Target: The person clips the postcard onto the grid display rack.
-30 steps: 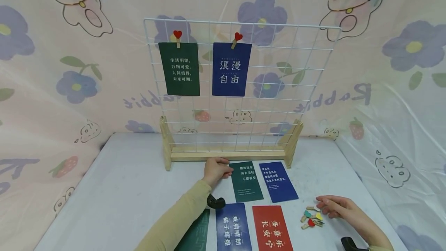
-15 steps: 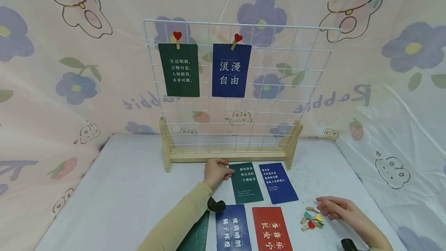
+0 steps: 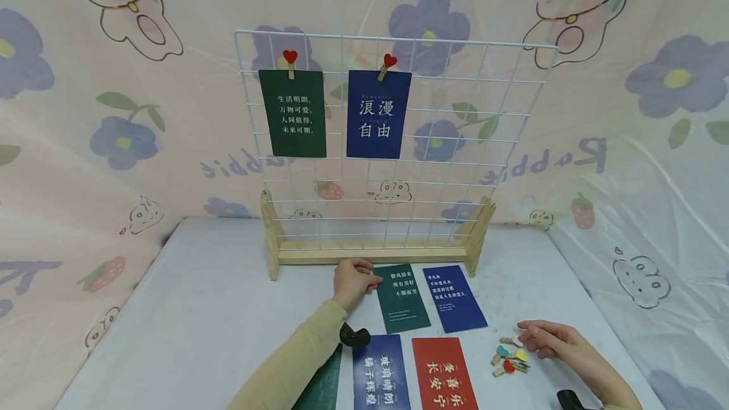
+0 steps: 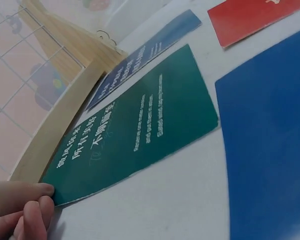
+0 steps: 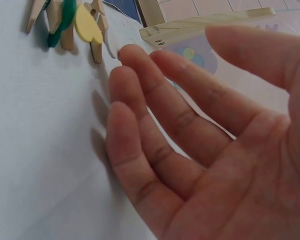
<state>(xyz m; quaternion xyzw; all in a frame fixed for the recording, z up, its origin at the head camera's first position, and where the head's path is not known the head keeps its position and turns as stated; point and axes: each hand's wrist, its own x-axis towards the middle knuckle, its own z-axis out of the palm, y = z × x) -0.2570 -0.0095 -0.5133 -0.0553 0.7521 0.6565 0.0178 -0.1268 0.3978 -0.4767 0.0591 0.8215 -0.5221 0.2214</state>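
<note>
My left hand pinches the top left corner of a green card that lies before the rack. In the left wrist view the thumb is on that corner of the green card, with the other fingers curled below. Beside a small pile of wooden clothespins rests my right hand, its fingers loosely bent and holding nothing. Heart shapes in several colours top the clothespins; the right wrist view shows a yellow heart just past the fingertips.
A white wire grid rack on a wooden base carries a green card and a blue card, clipped by red heart clothespins. On the table lie more cards: blue, blue, red and green, partly under the left arm.
Almost nothing differs. The green card under my left hand has shifted very slightly to the left; both hands stay in place.
</note>
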